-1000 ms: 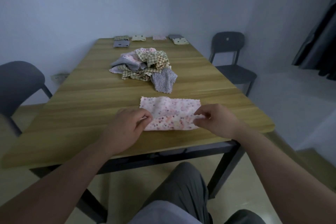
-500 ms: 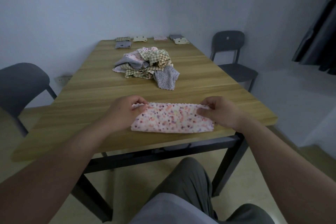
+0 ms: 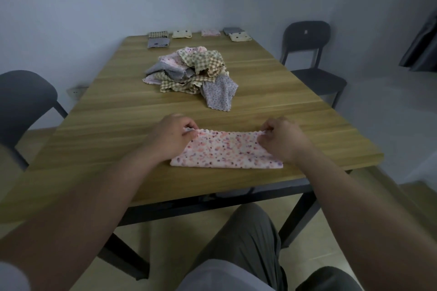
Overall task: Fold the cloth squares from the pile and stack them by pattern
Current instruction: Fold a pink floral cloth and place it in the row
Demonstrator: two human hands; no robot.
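Cloth (image 3: 227, 152), pink and dotted, lies folded in half near the front edge of the table (image 3: 106, 125). The left hand (image 3: 173, 136) and right hand (image 3: 280, 138) each pinch a far corner. Letting go unevenly could slip the layers and skew the fold. A second ago both hands pinched the near edge, with the cloth not yet doubled over.

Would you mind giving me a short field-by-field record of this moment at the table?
cloth being folded: pink dotted cloth, a long rectangle lying flat near the front edge of the table
left hand: pinches its far left corner
right hand: pinches its far right corner
pile: unfolded cloths, mid-table
folded stacks: six, at the far end
chairs: one on each side
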